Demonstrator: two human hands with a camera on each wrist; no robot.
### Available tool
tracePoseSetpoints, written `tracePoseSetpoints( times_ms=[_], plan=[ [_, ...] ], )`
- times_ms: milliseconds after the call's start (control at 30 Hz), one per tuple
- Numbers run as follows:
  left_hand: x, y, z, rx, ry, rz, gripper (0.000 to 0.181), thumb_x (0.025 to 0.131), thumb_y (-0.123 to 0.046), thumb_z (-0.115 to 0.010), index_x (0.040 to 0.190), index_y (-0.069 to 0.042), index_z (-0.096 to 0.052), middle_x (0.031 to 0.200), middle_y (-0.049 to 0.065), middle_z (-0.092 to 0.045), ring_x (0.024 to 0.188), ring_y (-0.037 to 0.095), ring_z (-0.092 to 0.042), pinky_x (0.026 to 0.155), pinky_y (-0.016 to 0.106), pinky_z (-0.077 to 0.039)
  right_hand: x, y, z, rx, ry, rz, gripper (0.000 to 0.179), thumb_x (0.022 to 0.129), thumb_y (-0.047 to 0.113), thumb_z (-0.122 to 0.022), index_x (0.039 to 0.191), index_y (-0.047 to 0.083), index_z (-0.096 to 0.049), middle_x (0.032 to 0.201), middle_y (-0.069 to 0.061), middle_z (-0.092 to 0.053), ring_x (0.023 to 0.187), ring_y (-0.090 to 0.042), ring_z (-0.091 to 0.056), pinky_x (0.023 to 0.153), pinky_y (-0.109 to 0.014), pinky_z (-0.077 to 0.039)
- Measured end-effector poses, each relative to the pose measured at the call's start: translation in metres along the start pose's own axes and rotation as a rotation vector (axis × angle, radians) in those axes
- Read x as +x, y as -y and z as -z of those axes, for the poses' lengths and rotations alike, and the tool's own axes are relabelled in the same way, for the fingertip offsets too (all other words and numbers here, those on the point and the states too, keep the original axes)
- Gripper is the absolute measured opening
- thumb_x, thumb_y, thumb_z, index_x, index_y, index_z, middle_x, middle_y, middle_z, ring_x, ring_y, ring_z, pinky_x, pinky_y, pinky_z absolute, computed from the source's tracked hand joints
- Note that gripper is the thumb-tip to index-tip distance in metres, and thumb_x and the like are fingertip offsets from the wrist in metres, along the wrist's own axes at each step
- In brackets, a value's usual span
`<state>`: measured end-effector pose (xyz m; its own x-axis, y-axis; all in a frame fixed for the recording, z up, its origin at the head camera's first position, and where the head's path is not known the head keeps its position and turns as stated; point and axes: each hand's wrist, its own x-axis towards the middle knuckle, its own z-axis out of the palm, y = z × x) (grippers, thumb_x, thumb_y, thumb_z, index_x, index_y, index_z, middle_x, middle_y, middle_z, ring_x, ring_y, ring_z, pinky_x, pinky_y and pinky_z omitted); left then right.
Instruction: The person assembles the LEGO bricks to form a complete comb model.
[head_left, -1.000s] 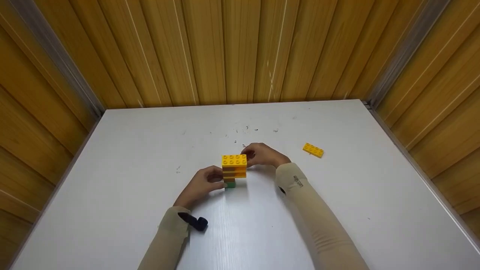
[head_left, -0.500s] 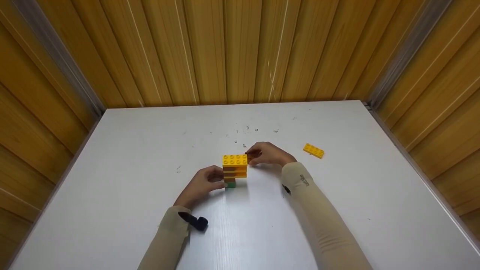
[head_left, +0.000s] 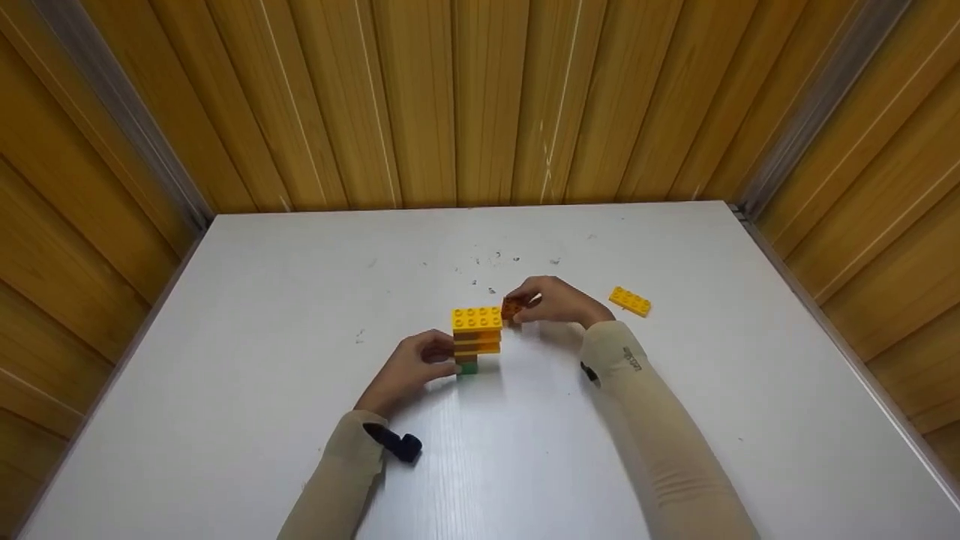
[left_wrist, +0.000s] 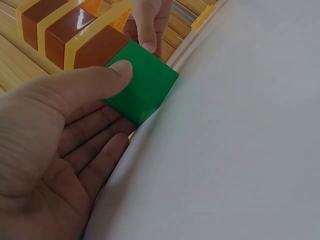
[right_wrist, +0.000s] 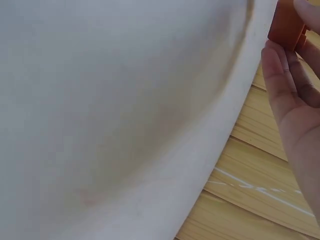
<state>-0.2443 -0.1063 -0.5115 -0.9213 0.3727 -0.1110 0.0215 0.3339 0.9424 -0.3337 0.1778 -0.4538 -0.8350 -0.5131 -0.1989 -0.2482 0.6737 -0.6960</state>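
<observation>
A toy brick tower stands on the table, with a green brick [left_wrist: 142, 82] at its base. Above that, brown bricks [left_wrist: 102, 47] alternate with yellow plates that jut out to the right, and a studded yellow plate [head_left: 477, 319] tops it. My left hand [head_left: 409, 367] grips the base from the left, thumb on the green brick's near face. Just beyond the tower's right side, my right hand [head_left: 559, 302] pinches a reddish-brown brick [head_left: 511, 308] between thumb and fingers. In the right wrist view this brick shows at the top right corner, partly covered by the thumb.
A loose yellow plate [head_left: 630, 301] with studs lies to the right of my right hand. The white table [head_left: 300, 300] bears small dark scuffs behind the tower. Wood-panelled walls [head_left: 480, 105] close off the back and both sides.
My right hand has drawn away from the tower to the right and slightly back, bringing the reddish-brown brick into sight. The left hand has kept its grip on the base.
</observation>
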Motion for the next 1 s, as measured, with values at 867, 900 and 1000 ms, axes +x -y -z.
tracePoseSetpoints(
  times_ms=[867, 900, 1000],
  plan=[
    [0.004, -0.004, -0.014, 0.009, -0.012, -0.035, 0.034, 0.083, -0.016, -0.075, 0.115, -0.014, -0.063, 0.116, 0.002, -0.065, 0.107, 0.017, -0.064, 0.098, 0.032, -0.051, -0.039, 0.054, 0.052, -0.009, -0.012, 0.317, 0.039, 0.086, 0.014, -0.072, 0.124, 0.007, -0.065, 0.115, -0.010, -0.062, 0.107, -0.024, -0.060, 0.097, -0.043, -0.052],
    [0.004, -0.004, -0.014, 0.010, -0.014, -0.029, 0.033, 0.083, -0.016, -0.075, 0.114, -0.015, -0.063, 0.116, 0.002, -0.065, 0.107, 0.016, -0.064, 0.098, 0.032, -0.051, -0.040, 0.058, 0.052, -0.021, -0.009, 0.332, 0.039, 0.086, 0.014, -0.072, 0.123, 0.007, -0.065, 0.114, -0.009, -0.063, 0.106, -0.023, -0.061, 0.096, -0.041, -0.052],
    [0.004, -0.004, -0.014, 0.015, -0.017, -0.023, 0.032, 0.083, -0.015, -0.074, 0.114, -0.016, -0.064, 0.116, 0.001, -0.066, 0.106, 0.015, -0.064, 0.098, 0.033, -0.051, -0.042, 0.070, 0.050, -0.050, 0.004, 0.377, 0.037, 0.086, 0.015, -0.072, 0.122, 0.008, -0.066, 0.112, -0.007, -0.063, 0.104, -0.020, -0.061, 0.093, -0.038, -0.054]
  ],
)
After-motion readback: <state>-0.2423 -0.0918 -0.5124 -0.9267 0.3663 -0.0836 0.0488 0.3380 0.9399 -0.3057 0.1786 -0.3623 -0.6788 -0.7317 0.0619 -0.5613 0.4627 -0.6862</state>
